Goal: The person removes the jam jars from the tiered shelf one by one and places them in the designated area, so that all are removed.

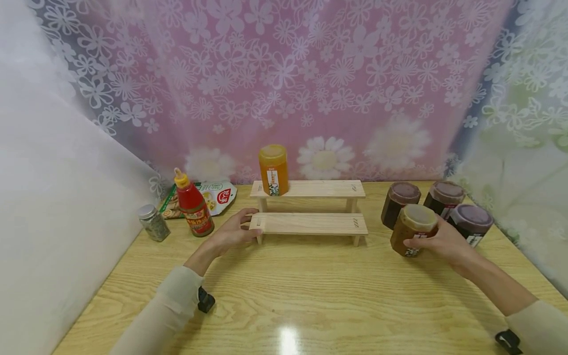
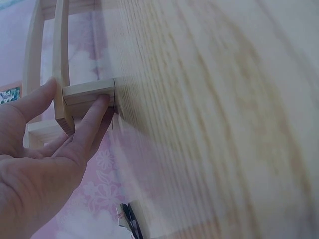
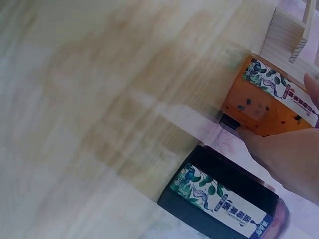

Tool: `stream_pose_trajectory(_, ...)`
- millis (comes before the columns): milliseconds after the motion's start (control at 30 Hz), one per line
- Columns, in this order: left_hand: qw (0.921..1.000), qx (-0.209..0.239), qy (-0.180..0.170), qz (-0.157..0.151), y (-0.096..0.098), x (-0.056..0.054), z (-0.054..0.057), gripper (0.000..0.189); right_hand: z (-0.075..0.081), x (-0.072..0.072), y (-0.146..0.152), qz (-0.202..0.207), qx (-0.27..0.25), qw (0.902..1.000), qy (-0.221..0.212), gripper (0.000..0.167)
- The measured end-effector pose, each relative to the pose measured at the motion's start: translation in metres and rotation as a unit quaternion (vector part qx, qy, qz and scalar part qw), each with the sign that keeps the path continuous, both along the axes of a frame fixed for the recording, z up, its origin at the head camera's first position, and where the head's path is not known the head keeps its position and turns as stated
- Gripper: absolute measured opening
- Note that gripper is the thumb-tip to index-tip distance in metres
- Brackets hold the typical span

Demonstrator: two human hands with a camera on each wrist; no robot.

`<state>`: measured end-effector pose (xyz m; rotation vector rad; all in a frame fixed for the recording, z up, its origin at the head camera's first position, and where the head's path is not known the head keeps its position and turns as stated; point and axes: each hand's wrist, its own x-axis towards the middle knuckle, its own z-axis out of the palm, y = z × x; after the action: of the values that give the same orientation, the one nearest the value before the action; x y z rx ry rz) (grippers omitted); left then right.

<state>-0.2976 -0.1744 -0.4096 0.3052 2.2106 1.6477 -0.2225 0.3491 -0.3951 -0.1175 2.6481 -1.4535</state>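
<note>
My left hand (image 1: 232, 231) holds the left end of a two-tier wooden display stand (image 1: 310, 223). In the left wrist view the thumb lies on the lower board (image 2: 61, 55) and the fingers reach its leg (image 2: 89, 94). At the right, my right hand (image 1: 448, 244) grips an amber jar (image 1: 401, 235) with a pale yellow lid. Dark bits and a printed label show on this jar (image 3: 256, 107) in the right wrist view. On the upper tier, at its left, stands an orange jar (image 1: 271, 172) with a yellow lid.
Dark jars with purplish lids stand by my right hand: one at the left (image 1: 392, 204), one behind (image 1: 443, 197), one at the right (image 1: 471, 219). Left of the stand are a red sauce bottle (image 1: 195, 207), a glass spice jar (image 1: 154, 224) and a green-white packet (image 1: 217, 197).
</note>
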Motion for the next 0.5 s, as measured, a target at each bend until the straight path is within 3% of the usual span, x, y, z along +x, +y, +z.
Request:
stream_pose_trajectory(300, 1.0, 0.003, 0.003, 0.001, -0.001, 0.001, 0.0, 0.076, 0.017, 0.004, 0.003, -0.017, 0.003, 0.9998, 0.009, 0.092)
stream_pose_trajectory(433, 1.0, -0.005, 0.007, 0.002, -0.002, 0.001, 0.0, 0.077, 0.026, 0.005, 0.006, -0.013, -0.036, 0.9993, 0.0, 0.087)
stream_pose_trajectory(500, 1.0, -0.005, 0.006, 0.001, -0.002, 0.0, -0.001, 0.077, 0.03, 0.005, 0.008, -0.009, -0.072, 0.9973, 0.004, 0.075)
